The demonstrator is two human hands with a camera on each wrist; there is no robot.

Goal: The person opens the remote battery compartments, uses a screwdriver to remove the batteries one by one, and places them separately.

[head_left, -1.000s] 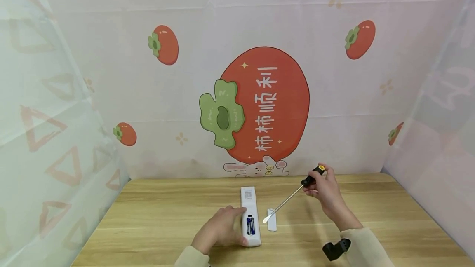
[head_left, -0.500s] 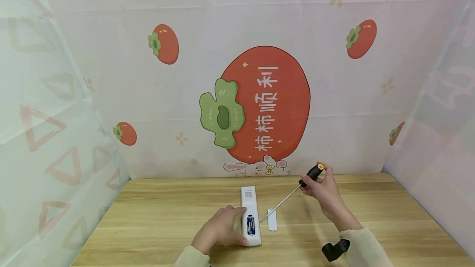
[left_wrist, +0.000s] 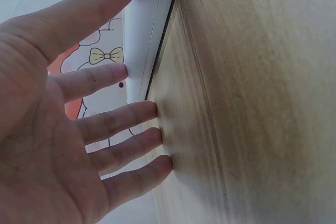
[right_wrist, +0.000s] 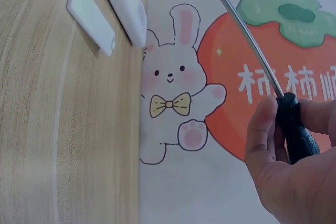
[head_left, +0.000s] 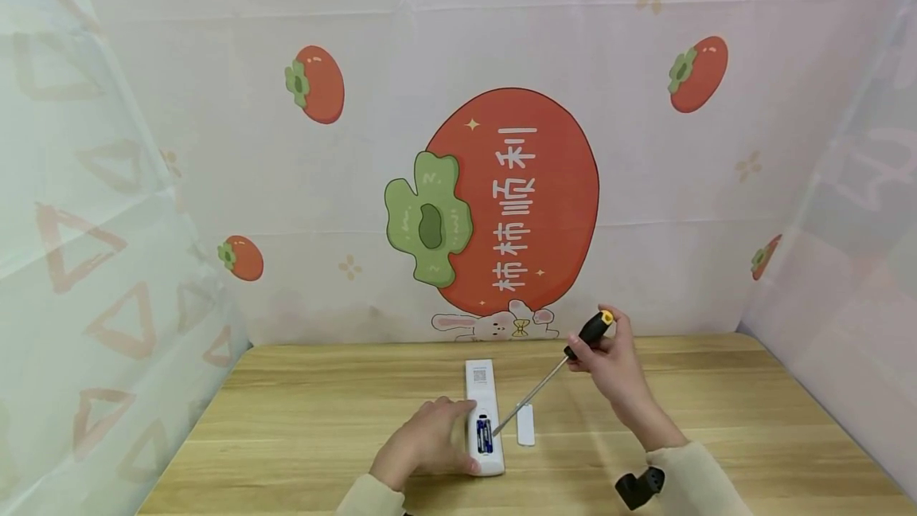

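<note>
A: Where is the table (head_left: 301, 420) open?
B: Broad bare wood left of the left hand (head_left: 423, 446) and right of the cover (head_left: 525, 424).
A: Obstacles?
B: The remote (head_left: 483, 419), the slanting screwdriver (head_left: 548, 380) above it, and curtains on three sides.

A small makeshift booth set up for filming hand work, not a lived-in room. A wooden desk (head_left: 301, 420) stands closed in on three sides by hung cloth. The back cloth (head_left: 215, 142) is pale pink, printed with a big red persimmon (head_left: 544, 181) bearing white Chinese characters, smaller persimmons (head_left: 315, 84) and a cartoon rabbit (right_wrist: 176, 103). The side drapes (head_left: 86, 261) are sheer, with faint triangle shapes.
</note>
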